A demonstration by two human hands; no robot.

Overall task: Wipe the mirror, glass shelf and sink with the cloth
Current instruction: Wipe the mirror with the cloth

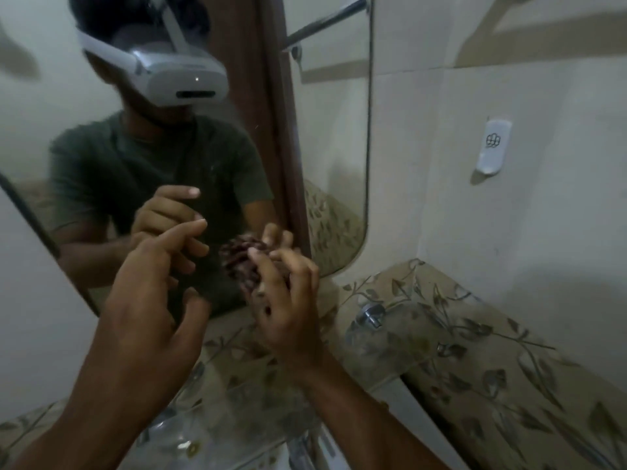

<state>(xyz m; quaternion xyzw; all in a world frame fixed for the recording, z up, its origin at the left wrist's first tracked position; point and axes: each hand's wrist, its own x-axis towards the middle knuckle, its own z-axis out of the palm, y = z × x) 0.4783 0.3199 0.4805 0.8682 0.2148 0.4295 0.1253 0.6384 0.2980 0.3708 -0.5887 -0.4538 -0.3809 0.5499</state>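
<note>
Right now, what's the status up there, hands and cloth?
Right hand grips cloth at mirror. Left hand open, empty. Glass shelf below, nothing blocking.

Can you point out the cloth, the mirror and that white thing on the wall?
cloth (249, 266): head view, bunched brown middle.
mirror (336, 157): head view, glass near right edge.
white wall hook (491, 147): head view, its front face.

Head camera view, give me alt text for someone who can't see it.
A right hand holds a bunched dark cloth against the lower part of a wall mirror, while the left hand hovers beside it with fingers loose. A glass shelf sits below, against leaf-patterned tiles.
</note>
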